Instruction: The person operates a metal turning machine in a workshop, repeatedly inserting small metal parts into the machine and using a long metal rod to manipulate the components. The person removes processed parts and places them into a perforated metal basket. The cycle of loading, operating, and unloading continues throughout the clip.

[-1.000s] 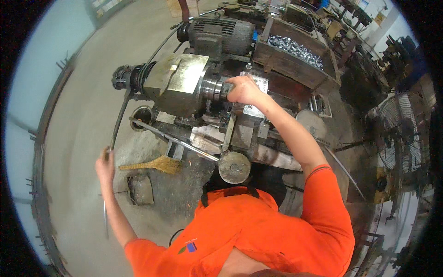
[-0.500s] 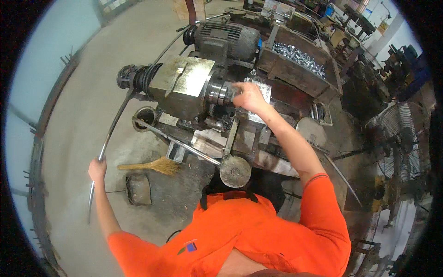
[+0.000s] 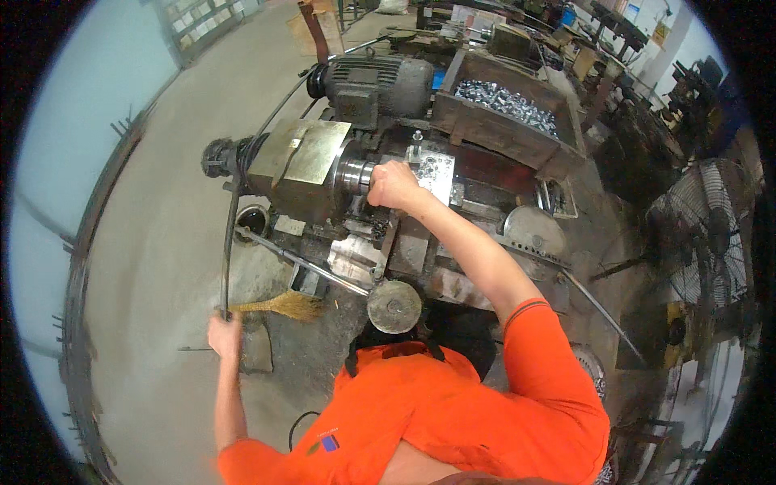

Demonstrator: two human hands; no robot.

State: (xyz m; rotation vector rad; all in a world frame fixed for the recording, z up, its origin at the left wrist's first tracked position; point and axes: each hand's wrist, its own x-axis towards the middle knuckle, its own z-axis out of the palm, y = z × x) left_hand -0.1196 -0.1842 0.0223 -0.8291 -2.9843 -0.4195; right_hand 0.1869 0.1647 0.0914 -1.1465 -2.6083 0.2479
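Note:
My left hand [image 3: 225,333] is wrapped round the lower end of a long metal lever [image 3: 229,250], which runs up to the left end of the spindle housing [image 3: 311,153]. My right hand [image 3: 394,184] is closed at the shiny collet chuck [image 3: 354,175] on the housing's right end. Its fingers are curled against the chuck's face, and whatever lies between them is hidden. Just right of this hand is a metal plate [image 3: 436,174] with small parts on it, and a bolt-like post [image 3: 417,139] stands by its far edge.
A wooden box [image 3: 485,129] of shiny metal pieces [image 3: 505,105] stands beyond the plate, beside an electric motor [image 3: 384,85]. Nearer me are a round handwheel [image 3: 394,307], a slanting rod [image 3: 311,267] and a straw broom [image 3: 287,305]. A caged fan [image 3: 699,230] stands at right.
My left hand has swung the lever to the right, toward the machine. My right hand has come left onto the chuck, its fingers now curled in. The view has shifted slightly.

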